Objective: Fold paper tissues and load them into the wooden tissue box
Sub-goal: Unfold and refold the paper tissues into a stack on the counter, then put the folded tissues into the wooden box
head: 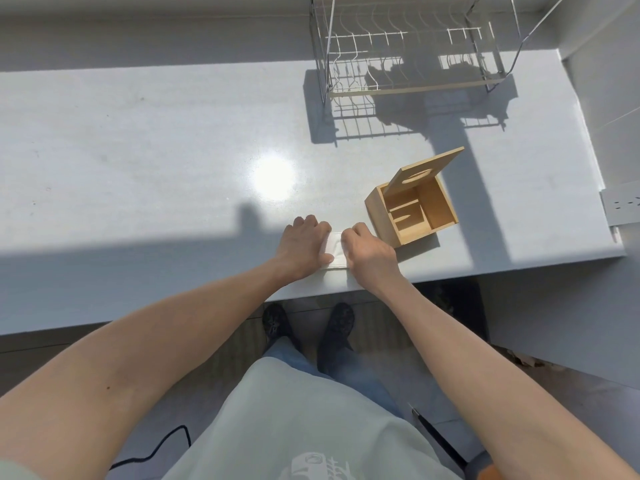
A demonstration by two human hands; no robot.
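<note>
A white paper tissue (334,251) lies flat on the grey counter near its front edge, mostly covered by my hands. My left hand (304,245) presses on its left side with fingers curled. My right hand (367,252) pinches its right side. Just right of my right hand stands the wooden tissue box (412,211). It is open, its slotted lid (425,171) tilted up at the back. I see wooden dividers inside the box and no tissue.
A metal wire dish rack (408,50) stands at the back right of the counter (156,150). A white power strip (623,206) sits at the right edge. The counter's front edge runs just below my wrists, with my shoes on the floor beneath.
</note>
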